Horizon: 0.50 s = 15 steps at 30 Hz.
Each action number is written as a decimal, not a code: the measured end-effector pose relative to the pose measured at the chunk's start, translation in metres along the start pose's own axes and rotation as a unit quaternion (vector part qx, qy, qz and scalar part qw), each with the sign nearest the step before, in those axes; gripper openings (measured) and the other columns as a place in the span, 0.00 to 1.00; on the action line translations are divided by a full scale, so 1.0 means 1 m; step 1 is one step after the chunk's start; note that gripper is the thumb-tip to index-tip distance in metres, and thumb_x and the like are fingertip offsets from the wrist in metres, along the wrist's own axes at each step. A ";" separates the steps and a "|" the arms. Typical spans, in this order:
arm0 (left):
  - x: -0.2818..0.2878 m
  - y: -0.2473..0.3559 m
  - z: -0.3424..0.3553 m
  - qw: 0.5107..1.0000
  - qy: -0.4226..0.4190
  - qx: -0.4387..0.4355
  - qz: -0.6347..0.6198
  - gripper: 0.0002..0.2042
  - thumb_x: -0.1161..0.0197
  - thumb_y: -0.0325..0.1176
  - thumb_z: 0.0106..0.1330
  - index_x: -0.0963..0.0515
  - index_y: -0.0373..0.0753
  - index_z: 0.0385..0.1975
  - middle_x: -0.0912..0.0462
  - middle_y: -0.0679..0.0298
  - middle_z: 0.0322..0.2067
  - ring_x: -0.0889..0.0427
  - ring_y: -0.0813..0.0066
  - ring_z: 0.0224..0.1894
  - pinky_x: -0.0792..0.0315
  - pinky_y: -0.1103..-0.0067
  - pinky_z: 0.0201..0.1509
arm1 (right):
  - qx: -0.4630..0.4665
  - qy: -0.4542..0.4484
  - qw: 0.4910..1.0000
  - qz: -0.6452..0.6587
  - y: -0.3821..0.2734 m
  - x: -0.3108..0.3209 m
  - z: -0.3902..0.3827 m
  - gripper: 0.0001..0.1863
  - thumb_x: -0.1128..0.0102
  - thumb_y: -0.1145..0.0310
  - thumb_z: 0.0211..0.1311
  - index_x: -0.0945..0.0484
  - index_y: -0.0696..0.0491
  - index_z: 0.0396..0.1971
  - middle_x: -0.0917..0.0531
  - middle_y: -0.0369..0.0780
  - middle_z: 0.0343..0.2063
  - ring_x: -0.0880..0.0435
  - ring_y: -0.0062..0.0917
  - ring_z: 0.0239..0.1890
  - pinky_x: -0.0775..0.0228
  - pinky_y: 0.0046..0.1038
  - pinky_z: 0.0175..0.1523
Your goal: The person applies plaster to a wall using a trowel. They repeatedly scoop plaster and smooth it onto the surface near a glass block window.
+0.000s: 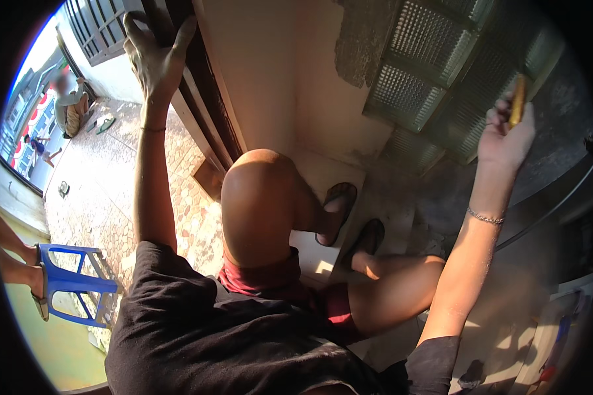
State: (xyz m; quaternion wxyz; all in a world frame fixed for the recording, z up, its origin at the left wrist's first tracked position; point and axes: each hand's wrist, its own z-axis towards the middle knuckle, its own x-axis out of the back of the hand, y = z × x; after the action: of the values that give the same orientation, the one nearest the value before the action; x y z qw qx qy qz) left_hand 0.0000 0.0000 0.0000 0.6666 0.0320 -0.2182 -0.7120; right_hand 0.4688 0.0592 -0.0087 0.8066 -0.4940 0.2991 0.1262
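My left hand (pixel 155 62) is raised high at the upper left, its thumb and fingers closed around the dark wooden door frame (pixel 211 108). At the right, my right hand (pixel 509 135) grips a slim yellow-brown object (pixel 519 102), perhaps a tool's handle. Its far end and exact kind cannot be made out. Close to it are the glass blocks (pixel 411 95) with a ribbed surface, set in the wall; whether the object touches them is unclear.
I am seated or crouching, with sandals (pixel 341 204) on a pale step (pixel 309 240). At left stand a blue plastic stool (pixel 79 283) and another person's legs (pixel 20 266). Farther off, a person (pixel 73 108) sits outside on the tiled floor (pixel 105 171). A thin cable (pixel 553 210) hangs at right.
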 end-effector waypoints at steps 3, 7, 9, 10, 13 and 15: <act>-0.005 0.010 -0.005 0.999 0.035 0.023 -0.007 0.56 0.34 0.65 0.54 0.54 0.34 0.74 0.41 0.37 0.64 0.37 0.40 0.66 0.44 0.57 0.69 | -0.023 -0.011 1.000 -0.010 0.012 -0.004 -0.008 0.18 0.54 0.57 0.77 0.26 0.55 0.50 0.21 0.36 0.37 0.27 0.16 0.30 0.38 0.18 0.27; -0.004 0.013 -0.005 0.998 0.047 0.001 -0.037 0.56 0.33 0.64 0.54 0.53 0.34 0.74 0.40 0.38 0.63 0.37 0.41 0.66 0.43 0.57 0.70 | -0.054 -0.048 0.997 -0.040 0.046 -0.018 -0.025 0.16 0.50 0.59 0.75 0.27 0.55 0.51 0.21 0.37 0.39 0.24 0.18 0.32 0.34 0.20 0.28; -0.002 0.013 -0.005 0.998 0.047 0.007 -0.050 0.57 0.32 0.65 0.53 0.52 0.33 0.73 0.38 0.39 0.59 0.35 0.41 0.63 0.41 0.56 0.67 | -0.068 -0.056 0.995 -0.055 0.062 -0.033 -0.030 0.15 0.48 0.59 0.74 0.27 0.53 0.51 0.21 0.36 0.37 0.21 0.19 0.32 0.29 0.20 0.29; -0.002 0.013 -0.006 0.997 0.045 0.021 -0.052 0.58 0.31 0.66 0.52 0.52 0.33 0.73 0.36 0.39 0.55 0.33 0.42 0.59 0.40 0.55 0.64 | -0.058 -0.072 0.993 -0.080 0.073 -0.043 -0.030 0.14 0.47 0.59 0.74 0.27 0.53 0.50 0.21 0.36 0.36 0.21 0.19 0.32 0.28 0.21 0.29; -0.005 0.008 -0.007 0.997 0.056 0.019 -0.054 0.60 0.28 0.66 0.48 0.52 0.34 0.73 0.34 0.43 0.49 0.28 0.45 0.51 0.34 0.55 0.57 | -0.046 -0.129 0.980 -0.143 0.109 -0.072 -0.027 0.14 0.46 0.60 0.73 0.30 0.53 0.50 0.22 0.36 0.36 0.20 0.20 0.32 0.26 0.24 0.29; -0.009 0.004 -0.007 0.996 0.067 0.010 -0.059 0.59 0.28 0.65 0.49 0.52 0.35 0.73 0.35 0.44 0.50 0.28 0.46 0.52 0.33 0.54 0.55 | -0.059 -0.159 0.970 -0.173 0.131 -0.086 -0.025 0.16 0.45 0.59 0.72 0.31 0.52 0.51 0.22 0.37 0.36 0.19 0.21 0.32 0.25 0.25 0.30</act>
State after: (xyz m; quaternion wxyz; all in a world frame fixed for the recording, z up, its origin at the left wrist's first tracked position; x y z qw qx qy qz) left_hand 0.0072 0.0068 -0.0076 0.6364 0.0988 -0.1775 -0.7441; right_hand 0.3266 0.1086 -0.0591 0.8226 -0.5589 0.0688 0.0788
